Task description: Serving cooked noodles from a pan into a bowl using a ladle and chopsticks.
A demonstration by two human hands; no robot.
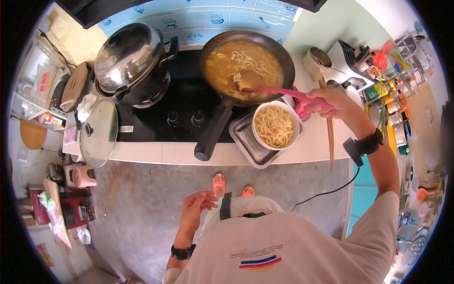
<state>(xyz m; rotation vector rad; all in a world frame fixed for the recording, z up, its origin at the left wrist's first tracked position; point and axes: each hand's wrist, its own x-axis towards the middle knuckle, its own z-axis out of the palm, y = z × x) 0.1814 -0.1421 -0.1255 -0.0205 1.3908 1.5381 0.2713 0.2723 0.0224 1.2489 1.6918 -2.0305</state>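
My right hand (pixel 331 103) grips the handle of a pink ladle (pixel 289 93). The ladle's bowl is sunk in the broth, its outline blurred under the liquid. Noodles, yellow pieces and brown broth (pixel 221 67) fill much of a dark wok (pixel 290 67) on the stove. Just below the wok's rim, a white bowl (pixel 254 129) heaped with noodles (pixel 275 126) stands in a metal tray (pixel 262 164). My left hand (pixel 198 206) hangs in front of my body, fingers loosely curled and holding nothing.
The wok's handle (pixel 212 133) juts over the counter edge. On the left are a lidded pot (pixel 129 58) and a glass lid (pixel 99 133). Wooden chopsticks (pixel 331 142) overhang the counter at right, near a pink cloth (pixel 301 109) and a cream pot (pixel 312 69).
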